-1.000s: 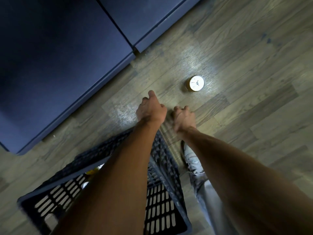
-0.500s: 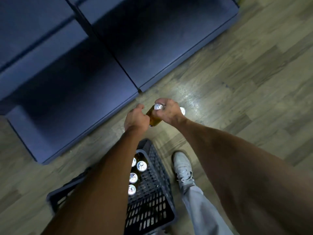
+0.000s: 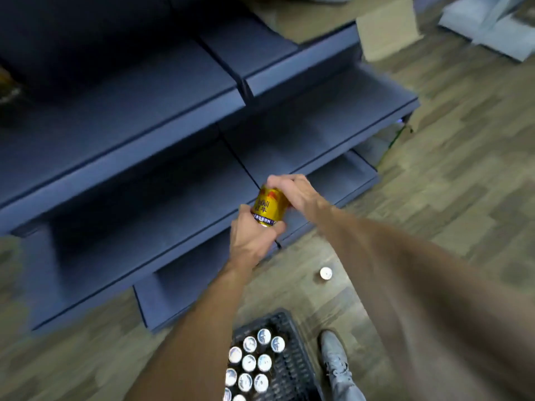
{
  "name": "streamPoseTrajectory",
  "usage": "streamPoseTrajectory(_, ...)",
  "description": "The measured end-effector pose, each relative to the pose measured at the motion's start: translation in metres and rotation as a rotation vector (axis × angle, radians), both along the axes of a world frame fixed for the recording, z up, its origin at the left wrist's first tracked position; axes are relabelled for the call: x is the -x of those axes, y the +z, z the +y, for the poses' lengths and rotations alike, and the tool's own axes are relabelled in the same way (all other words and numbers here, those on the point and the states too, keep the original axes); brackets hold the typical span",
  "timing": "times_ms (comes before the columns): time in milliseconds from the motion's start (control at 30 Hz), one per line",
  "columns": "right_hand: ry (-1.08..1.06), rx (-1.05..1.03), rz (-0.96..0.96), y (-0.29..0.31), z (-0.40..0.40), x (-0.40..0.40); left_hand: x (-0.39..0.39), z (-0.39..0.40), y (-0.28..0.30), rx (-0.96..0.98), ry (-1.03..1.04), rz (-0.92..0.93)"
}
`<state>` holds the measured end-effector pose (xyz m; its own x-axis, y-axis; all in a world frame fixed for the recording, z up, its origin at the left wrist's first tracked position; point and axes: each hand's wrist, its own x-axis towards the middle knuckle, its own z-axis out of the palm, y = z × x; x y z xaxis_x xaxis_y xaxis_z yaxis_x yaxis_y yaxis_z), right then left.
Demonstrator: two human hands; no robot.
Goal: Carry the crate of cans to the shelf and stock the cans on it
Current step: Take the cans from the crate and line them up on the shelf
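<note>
A gold can (image 3: 268,208) with a blue band is held upright in front of the dark blue shelf (image 3: 150,172). My left hand (image 3: 252,238) grips its lower end and my right hand (image 3: 292,192) is closed over its top. Below, a black plastic crate (image 3: 292,369) stands on the floor with several silver-topped cans (image 3: 250,363) upright in it. One more can (image 3: 325,274) stands alone on the floor to the right of my arms.
The shelf has several blue tiers stepping down toward me. A cardboard box (image 3: 385,30) and pale packages (image 3: 492,27) lie at the top right. My grey shoe (image 3: 337,363) is beside the crate on the wooden floor.
Both hands have lifted the gold can from near the floor up to the shelf's level. The view has tilted up, showing more shelf tiers and the lone can left on the floor.
</note>
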<state>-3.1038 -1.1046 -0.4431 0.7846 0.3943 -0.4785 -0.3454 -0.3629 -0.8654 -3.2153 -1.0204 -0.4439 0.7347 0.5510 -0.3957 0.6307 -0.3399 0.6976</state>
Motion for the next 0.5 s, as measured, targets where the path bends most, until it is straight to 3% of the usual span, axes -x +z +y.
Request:
streamPoseTrajectory(233,-0.052,-0.325,-0.001,0.168,0.058,0.025,0.015,0.025,0.161,-0.264,0.298,-0.323)
streamPoseTrajectory(300,-0.025,-0.369,-0.020,0.201,0.074,0.034,0.026,0.034,0.190,-0.245,0.347,-0.437)
streamPoseTrajectory(400,-0.012,-0.423,-0.066,0.248,0.095,0.042,0.037,0.063,0.227,-0.007,0.351,-0.510)
streamPoseTrajectory(500,-0.024,-0.495,0.001,0.274,0.109,0.046,0.045,0.101,0.255,0.447,0.400,-0.585)
